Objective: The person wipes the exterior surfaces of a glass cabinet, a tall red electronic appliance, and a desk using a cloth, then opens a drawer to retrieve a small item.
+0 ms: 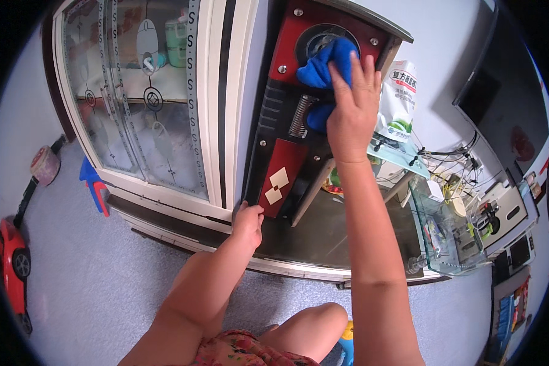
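Observation:
A tall floor-standing speaker [313, 87] with a red and black front stands before me, a round speaker cone [322, 43] near its top. My right hand [354, 103] presses a blue cloth [322, 68] against the lower edge of that cone, its fingers spread over the cloth. More blue shows at a round opening [319, 118] lower down, beside a ribbed silver strip [299, 116]. My left hand [250, 223] is at the speaker's lower left corner, below a red panel with two cream diamonds [276, 185]; its thumb lies on the front edge, and its other fingers are partly hidden.
A white cabinet with glass doors [215, 114] adjoins the speaker on the left. To the right are a white printed bag [398, 100], a glass shelf [400, 153], tangled cables [462, 169] and a glass tank [439, 238]. A red toy car [13, 270] is at far left.

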A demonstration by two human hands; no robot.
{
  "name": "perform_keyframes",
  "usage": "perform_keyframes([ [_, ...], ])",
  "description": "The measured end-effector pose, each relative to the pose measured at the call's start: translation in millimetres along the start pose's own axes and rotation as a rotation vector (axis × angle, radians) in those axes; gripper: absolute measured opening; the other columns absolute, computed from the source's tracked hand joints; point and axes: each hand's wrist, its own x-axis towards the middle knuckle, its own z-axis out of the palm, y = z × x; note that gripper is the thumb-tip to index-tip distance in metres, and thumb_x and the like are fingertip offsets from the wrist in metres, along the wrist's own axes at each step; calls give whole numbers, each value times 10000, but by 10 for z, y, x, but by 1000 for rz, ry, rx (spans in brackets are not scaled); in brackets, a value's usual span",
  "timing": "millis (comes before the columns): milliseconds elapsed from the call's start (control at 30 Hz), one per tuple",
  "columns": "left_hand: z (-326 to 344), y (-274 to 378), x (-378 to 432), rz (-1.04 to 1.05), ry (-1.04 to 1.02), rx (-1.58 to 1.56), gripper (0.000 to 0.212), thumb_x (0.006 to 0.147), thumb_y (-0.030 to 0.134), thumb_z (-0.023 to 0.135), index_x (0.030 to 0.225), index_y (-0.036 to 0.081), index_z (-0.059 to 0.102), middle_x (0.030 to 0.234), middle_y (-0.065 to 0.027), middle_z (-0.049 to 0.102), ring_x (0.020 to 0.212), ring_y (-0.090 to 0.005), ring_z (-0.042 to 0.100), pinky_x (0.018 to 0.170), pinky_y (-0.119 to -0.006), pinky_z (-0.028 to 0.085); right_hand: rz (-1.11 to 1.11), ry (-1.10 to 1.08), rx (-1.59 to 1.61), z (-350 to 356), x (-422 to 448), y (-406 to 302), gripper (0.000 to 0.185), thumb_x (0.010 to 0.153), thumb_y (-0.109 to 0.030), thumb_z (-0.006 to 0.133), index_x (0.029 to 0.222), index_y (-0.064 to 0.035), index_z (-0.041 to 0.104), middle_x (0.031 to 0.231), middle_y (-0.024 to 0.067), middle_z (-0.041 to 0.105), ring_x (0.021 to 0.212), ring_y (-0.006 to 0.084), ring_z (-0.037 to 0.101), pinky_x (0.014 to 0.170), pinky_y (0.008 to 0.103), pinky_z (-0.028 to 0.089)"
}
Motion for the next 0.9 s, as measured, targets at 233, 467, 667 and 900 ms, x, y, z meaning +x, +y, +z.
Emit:
perform_keyframes([
  [233,-170,-45,165,20,-27,-66,545,828,-53,590,1312,143,433,977,-20,571,934,-157,580,1022,-385,382,123,-246,86,16,-1275,-557,262,870,-65,573,1102,-83,692,1463,130,517,1377,374,460,1118,568,349],
  [467,11,-16,23,18,-6,-56,535,824,-53,596,1294,147,439,940,-15,564,911,-156,575,1021,-383,375,216,-641,292,-352,-2678,-952,351,827,-42,585,1160,-93,682,1485,101,492,1403,346,425,1147,533,336],
  [667,76,59,-111,-19,-1,-27,645,938,112,569,1516,94,282,1322,-94,484,1238,-245,481,1145,-417,284,257,-604,489,-524,-2345,-846,378,749,68,602,1095,-52,693,1425,117,553,1392,367,438,1149,496,367],
  [900,102,87,-292,-27,-51,-45,761,1035,426,472,1573,18,121,1655,-152,107,1500,-323,212,1223,-426,172,130,57,268,-31,-161,-352,499,744,107,557,1204,-48,669,1413,176,547,1366,419,448,1134,532,358],
])
